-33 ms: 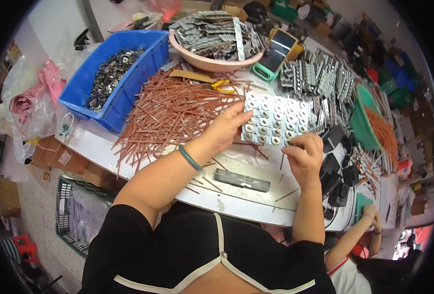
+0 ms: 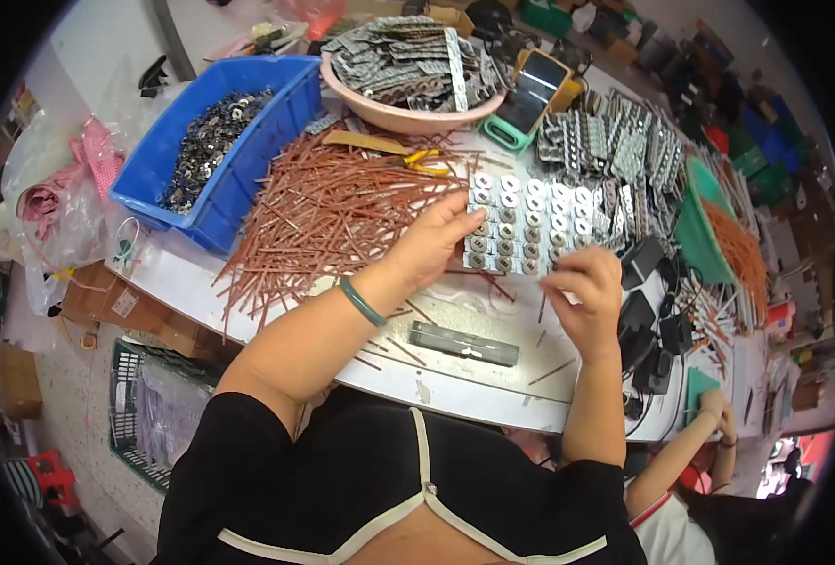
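Note:
My left hand point(image 2: 436, 240), with a green bangle on its wrist, grips the left edge of a flat silver sheet. This sheet point(image 2: 521, 221) bears rows of round metal pieces with holes; those in the nearer rows look darker. By the sheet's near right corner is my right hand point(image 2: 587, 294), its thumb and fingers curled close together. Anything small between its fingertips cannot be made out. Below the sheet lies a dark grey bar-shaped block point(image 2: 464, 344) on the table.
Reddish-brown thin strips point(image 2: 332, 207) and yellow-handled pliers point(image 2: 424, 162) lie left of the sheet. Behind are a blue bin point(image 2: 262, 155), a pink basin point(image 2: 394, 115) and a phone point(image 2: 540, 87). Metal strips point(image 2: 610, 146), black adapters point(image 2: 636, 334) and another person's hands point(image 2: 716, 411) are right.
My right hand's fingertips have shifted slightly left and off the sheet's near corner. The sheet's tilt looks a little different, with my left hand still gripping it.

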Demonstrator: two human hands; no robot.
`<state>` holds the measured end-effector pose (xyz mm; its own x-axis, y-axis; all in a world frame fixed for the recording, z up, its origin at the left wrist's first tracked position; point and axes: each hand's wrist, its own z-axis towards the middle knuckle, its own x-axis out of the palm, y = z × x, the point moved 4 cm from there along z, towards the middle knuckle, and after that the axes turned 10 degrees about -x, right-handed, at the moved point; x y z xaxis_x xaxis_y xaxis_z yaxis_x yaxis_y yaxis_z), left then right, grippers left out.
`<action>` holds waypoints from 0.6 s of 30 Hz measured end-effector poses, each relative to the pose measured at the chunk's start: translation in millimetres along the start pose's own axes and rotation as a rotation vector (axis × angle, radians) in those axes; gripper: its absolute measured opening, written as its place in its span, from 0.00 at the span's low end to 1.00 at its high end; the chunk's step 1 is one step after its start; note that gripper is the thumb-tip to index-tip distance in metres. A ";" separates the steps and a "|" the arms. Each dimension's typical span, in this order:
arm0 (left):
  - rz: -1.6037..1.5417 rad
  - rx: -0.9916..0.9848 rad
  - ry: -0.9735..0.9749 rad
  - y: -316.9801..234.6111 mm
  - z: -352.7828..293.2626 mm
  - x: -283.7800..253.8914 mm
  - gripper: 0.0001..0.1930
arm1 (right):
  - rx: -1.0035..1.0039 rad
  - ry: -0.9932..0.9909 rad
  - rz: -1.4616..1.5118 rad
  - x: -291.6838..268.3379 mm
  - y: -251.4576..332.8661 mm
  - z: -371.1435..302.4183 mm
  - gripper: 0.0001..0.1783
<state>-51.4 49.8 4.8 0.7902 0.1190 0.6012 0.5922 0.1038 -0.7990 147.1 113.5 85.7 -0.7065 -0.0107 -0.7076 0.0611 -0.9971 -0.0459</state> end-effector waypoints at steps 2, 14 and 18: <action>0.144 0.088 0.003 0.3 0.7 0.7 0.14 | 0.261 -0.131 0.186 -5.1 -13.2 -9.9 0.22; 0.093 -0.141 -0.050 8.0 -4.6 0.2 0.17 | 1.025 -0.437 1.181 45.7 -54.8 -61.3 0.25; -0.123 -0.069 -0.050 7.5 -3.2 3.6 0.26 | 0.906 -0.451 1.407 42.3 -49.9 -56.8 0.34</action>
<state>-43.6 47.9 0.9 0.7033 0.1585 0.6930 0.6949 0.0525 -0.7172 154.2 167.2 18.1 -0.5992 -0.6999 0.3887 0.4817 0.0725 0.8733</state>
